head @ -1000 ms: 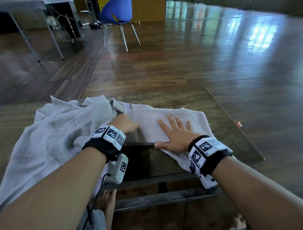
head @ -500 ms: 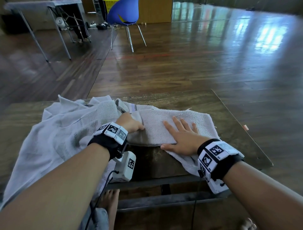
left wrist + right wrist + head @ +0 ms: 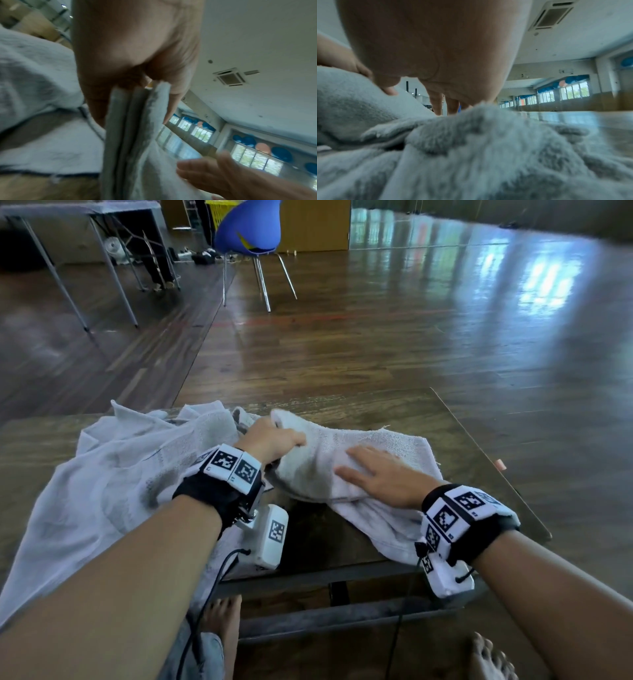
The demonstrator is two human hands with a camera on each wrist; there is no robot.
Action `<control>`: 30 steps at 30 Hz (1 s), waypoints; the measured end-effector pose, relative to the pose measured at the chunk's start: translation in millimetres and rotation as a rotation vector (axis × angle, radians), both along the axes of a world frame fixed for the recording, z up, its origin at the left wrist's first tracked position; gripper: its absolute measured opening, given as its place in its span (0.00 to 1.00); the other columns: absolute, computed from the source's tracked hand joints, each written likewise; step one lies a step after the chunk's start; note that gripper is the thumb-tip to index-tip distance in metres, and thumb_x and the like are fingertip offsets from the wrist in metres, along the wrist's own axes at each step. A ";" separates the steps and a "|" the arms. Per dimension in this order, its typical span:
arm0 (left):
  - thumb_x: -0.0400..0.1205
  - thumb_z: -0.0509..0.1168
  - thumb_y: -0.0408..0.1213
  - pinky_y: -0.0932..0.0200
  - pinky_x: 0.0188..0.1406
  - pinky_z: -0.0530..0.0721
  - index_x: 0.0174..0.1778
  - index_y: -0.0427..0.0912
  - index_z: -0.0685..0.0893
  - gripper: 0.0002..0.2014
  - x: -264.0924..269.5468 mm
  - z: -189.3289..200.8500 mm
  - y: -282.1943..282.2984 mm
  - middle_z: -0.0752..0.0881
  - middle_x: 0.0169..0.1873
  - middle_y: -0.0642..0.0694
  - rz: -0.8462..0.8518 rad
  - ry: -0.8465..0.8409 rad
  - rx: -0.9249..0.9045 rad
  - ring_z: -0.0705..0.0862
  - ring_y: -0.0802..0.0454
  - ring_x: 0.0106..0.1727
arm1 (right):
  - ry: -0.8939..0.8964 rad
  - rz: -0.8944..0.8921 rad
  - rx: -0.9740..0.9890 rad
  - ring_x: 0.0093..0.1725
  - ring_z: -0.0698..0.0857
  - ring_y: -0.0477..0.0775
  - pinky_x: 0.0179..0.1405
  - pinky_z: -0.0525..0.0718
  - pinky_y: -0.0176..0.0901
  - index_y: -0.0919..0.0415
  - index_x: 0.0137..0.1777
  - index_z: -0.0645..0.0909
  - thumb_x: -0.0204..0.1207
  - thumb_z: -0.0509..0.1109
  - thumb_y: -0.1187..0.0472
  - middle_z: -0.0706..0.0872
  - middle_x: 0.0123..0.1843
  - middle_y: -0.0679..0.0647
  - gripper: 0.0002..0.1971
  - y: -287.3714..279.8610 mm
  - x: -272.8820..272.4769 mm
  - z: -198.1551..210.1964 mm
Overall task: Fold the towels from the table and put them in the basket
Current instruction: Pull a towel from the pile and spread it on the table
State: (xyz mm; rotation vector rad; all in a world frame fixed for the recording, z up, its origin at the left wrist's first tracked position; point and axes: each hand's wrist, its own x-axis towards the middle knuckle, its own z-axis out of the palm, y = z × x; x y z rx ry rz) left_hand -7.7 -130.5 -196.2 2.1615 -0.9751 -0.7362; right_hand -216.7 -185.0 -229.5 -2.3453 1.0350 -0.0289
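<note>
A partly folded white towel (image 3: 387, 446) lies across the dark wooden table (image 3: 479, 446). My left hand (image 3: 274, 440) grips its left end and holds that end raised off the table. The left wrist view shows the towel's stacked edges (image 3: 133, 121) pinched between thumb and fingers. My right hand (image 3: 380, 474) lies flat on the towel's middle, fingers straight, pressing it down. In the right wrist view the fingers (image 3: 436, 104) rest on the fluffy towel (image 3: 488, 148). A yellow basket (image 3: 222, 210) stands far off behind the blue chair.
A large crumpled pile of white towels (image 3: 102, 481) covers the table's left half. A blue chair (image 3: 253, 234) and a grey table (image 3: 85, 213) stand on the wooden floor beyond. My bare feet (image 3: 222, 621) show under the table's near edge.
My left hand has lifted the towel's left end and is carrying it rightward over the middle. The right hand has stayed flat on the towel. The head view has tilted slightly.
</note>
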 end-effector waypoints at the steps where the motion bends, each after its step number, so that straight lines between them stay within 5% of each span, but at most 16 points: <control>1: 0.73 0.75 0.44 0.46 0.53 0.85 0.45 0.39 0.80 0.15 -9.3 5.2 -2.0 0.85 0.50 0.42 -0.034 0.021 -0.092 0.84 0.48 0.45 | -0.109 -0.044 0.037 0.84 0.66 0.58 0.83 0.62 0.61 0.54 0.84 0.66 0.83 0.53 0.32 0.69 0.85 0.53 0.36 0.8 -2.7 5.0; 3: 0.75 0.75 0.43 0.45 0.55 0.86 0.52 0.38 0.84 0.16 -31.8 15.7 -5.4 0.89 0.50 0.40 -0.150 0.129 -0.261 0.88 0.46 0.48 | -0.327 -0.118 0.129 0.74 0.78 0.54 0.76 0.72 0.54 0.53 0.74 0.77 0.82 0.49 0.31 0.82 0.73 0.51 0.33 1.4 -9.1 15.7; 6: 0.79 0.71 0.33 0.51 0.50 0.86 0.59 0.41 0.82 0.13 -68.2 21.4 -6.4 0.90 0.47 0.42 -0.468 0.330 -0.405 0.89 0.44 0.50 | -0.534 -0.161 0.306 0.69 0.82 0.43 0.69 0.73 0.47 0.39 0.71 0.81 0.76 0.42 0.24 0.87 0.63 0.37 0.37 -0.1 -25.3 28.5; 8: 0.81 0.68 0.28 0.51 0.52 0.84 0.59 0.42 0.82 0.12 -83.5 17.7 -6.4 0.91 0.44 0.41 -0.550 0.358 -0.423 0.90 0.43 0.49 | -0.604 -0.235 0.397 0.65 0.87 0.46 0.64 0.81 0.50 0.36 0.68 0.83 0.80 0.49 0.27 0.92 0.58 0.41 0.29 -5.6 -35.5 31.6; 11: 0.80 0.66 0.26 0.49 0.52 0.83 0.53 0.43 0.83 0.09 -90.4 8.9 -8.8 0.89 0.40 0.39 -0.497 0.270 -0.451 0.86 0.39 0.44 | -0.631 -0.449 0.490 0.44 0.92 0.53 0.42 0.90 0.49 0.63 0.66 0.80 0.81 0.72 0.47 0.91 0.53 0.62 0.22 -18.2 -43.2 23.5; 13: 0.80 0.65 0.26 0.51 0.56 0.86 0.52 0.43 0.83 0.09 -89.7 3.8 -10.7 0.90 0.46 0.41 -0.465 0.169 -0.445 0.88 0.40 0.50 | -0.635 -0.506 0.515 0.39 0.90 0.55 0.35 0.89 0.48 0.69 0.69 0.74 0.79 0.76 0.65 0.90 0.50 0.69 0.22 -24.2 -45.1 18.7; 15: 0.80 0.66 0.28 0.55 0.55 0.86 0.53 0.42 0.83 0.08 -85.8 -1.3 -11.9 0.88 0.49 0.42 -0.452 0.029 -0.449 0.87 0.44 0.53 | -0.630 -0.531 0.506 0.39 0.89 0.58 0.35 0.89 0.49 0.69 0.70 0.71 0.76 0.76 0.73 0.89 0.51 0.73 0.25 -30.5 -46.2 15.4; 19: 0.79 0.71 0.41 0.56 0.55 0.82 0.62 0.44 0.81 0.16 -75.5 -8.3 -11.7 0.82 0.56 0.43 -0.575 -0.262 -0.285 0.82 0.49 0.55 | -0.593 -0.643 0.412 0.38 0.92 0.56 0.33 0.88 0.46 0.65 0.64 0.75 0.75 0.77 0.72 0.89 0.47 0.65 0.20 -51.0 -47.7 8.9; 22: 0.78 0.71 0.53 0.51 0.67 0.77 0.71 0.49 0.76 0.27 -75.1 -13.8 -9.7 0.76 0.67 0.45 -0.703 -0.366 -0.134 0.76 0.49 0.66 | -0.483 -0.707 0.295 0.32 0.86 0.53 0.26 0.82 0.43 0.61 0.48 0.79 0.75 0.76 0.67 0.88 0.42 0.59 0.08 -62.0 -54.6 7.8; 25: 0.76 0.71 0.59 0.43 0.79 0.68 0.79 0.55 0.69 0.35 -76.8 -20.1 -8.5 0.67 0.78 0.46 -0.780 -0.357 -0.087 0.65 0.48 0.80 | -0.374 -0.721 0.263 0.28 0.76 0.55 0.27 0.74 0.46 0.56 0.29 0.72 0.71 0.74 0.67 0.76 0.32 0.57 0.15 -66.3 -64.9 5.2; 30: 0.73 0.75 0.58 0.40 0.83 0.60 0.82 0.63 0.63 0.42 -83.6 -28.3 -11.7 0.51 0.86 0.46 -0.846 -0.420 -0.010 0.52 0.47 0.86 | -0.196 -0.728 0.174 0.36 0.71 0.55 0.36 0.70 0.48 0.58 0.39 0.72 0.73 0.69 0.68 0.70 0.35 0.57 0.08 -61.6 -71.3 6.9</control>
